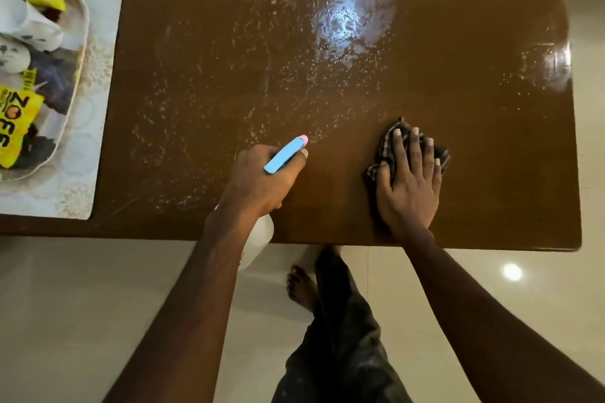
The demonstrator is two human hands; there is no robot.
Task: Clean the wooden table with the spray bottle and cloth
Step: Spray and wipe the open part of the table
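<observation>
Pressing the cloth [388,145] on the near part of the table [491,147] with the flat, straight-fingered right hand [409,183], gripping the spray bottle [286,154] in the left hand [262,183] nearby, with the wet droplets [229,91] ahead and left of the cloth, probably the wiping direction.

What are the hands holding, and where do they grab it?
The left hand grips the spray bottle at its neck. The right hand presses flat on the cloth, gripping nothing.

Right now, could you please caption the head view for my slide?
Left hand grips a spray bottle while the right hand presses a cloth flat on the droplet-speckled table.
</observation>
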